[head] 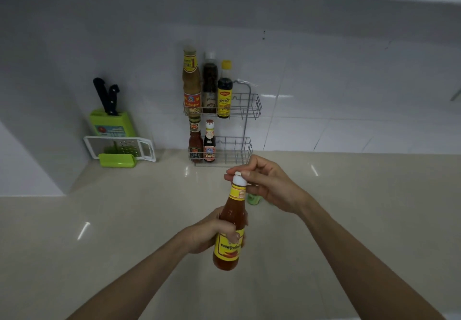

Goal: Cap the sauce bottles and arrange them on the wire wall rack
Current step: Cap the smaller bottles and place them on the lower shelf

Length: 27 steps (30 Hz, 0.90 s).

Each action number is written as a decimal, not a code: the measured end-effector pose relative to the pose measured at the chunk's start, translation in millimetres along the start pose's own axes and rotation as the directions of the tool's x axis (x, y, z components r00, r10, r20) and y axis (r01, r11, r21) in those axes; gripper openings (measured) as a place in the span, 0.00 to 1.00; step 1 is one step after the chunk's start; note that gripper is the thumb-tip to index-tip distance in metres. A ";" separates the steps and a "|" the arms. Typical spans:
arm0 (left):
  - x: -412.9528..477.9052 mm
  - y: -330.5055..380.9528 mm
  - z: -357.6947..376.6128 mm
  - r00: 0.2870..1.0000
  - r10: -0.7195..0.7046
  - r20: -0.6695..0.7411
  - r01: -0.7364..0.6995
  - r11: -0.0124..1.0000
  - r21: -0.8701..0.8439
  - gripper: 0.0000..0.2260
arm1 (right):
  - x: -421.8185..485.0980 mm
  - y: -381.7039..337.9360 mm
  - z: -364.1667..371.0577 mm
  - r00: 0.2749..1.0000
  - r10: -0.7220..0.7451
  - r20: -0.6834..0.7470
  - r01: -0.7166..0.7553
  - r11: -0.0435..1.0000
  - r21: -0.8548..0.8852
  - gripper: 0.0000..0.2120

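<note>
My left hand grips the body of a red chili sauce bottle with a yellow label, held above the counter. My right hand pinches the white cap on the bottle's neck. On the wall ahead hangs a two-tier wire rack. Its upper basket holds three bottles: a tall tan sauce, a dark one with a white cap and a dark one with a yellow cap. In the lower basket stand a red sauce bottle and a dark bottle. A small green object lies on the counter behind the held bottle, partly hidden.
A green knife block with black-handled knives stands at the back left, with a white grater and a green tray leaning in front. The beige counter runs to the tiled wall. The right parts of both rack baskets hold no bottles.
</note>
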<state>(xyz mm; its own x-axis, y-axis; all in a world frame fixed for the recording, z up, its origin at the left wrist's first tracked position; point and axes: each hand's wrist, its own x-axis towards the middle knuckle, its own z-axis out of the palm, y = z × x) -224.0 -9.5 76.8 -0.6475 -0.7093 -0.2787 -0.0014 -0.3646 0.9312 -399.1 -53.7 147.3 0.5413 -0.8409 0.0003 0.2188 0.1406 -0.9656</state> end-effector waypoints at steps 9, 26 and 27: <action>-8.8 7.2 -11.0 0.980 -0.036 0.194 0.051 0.996 -0.072 0.21 | 2.8 -15.6 -6.9 0.979 0.119 0.163 -0.099 0.987 -0.125 0.13; -6.6 18.0 -21.5 0.937 0.053 -0.346 0.055 0.954 0.295 0.14 | 38.9 -19.9 36.7 0.970 -0.229 -0.082 -0.106 -0.091 -0.990 0.16; -4.5 13.8 -19.9 0.855 0.157 -0.495 0.106 0.881 0.461 0.14 | 40.4 -16.4 40.3 0.965 -0.178 -0.195 -0.219 -0.128 -0.967 0.14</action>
<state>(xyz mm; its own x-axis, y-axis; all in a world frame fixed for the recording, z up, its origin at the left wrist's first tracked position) -205.9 -23.3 86.2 -0.1767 -0.9619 -0.2087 -0.4211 -0.1177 0.8993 -348.1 -69.0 173.6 0.3248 -0.9380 0.1210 -0.9320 -0.3392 -0.1277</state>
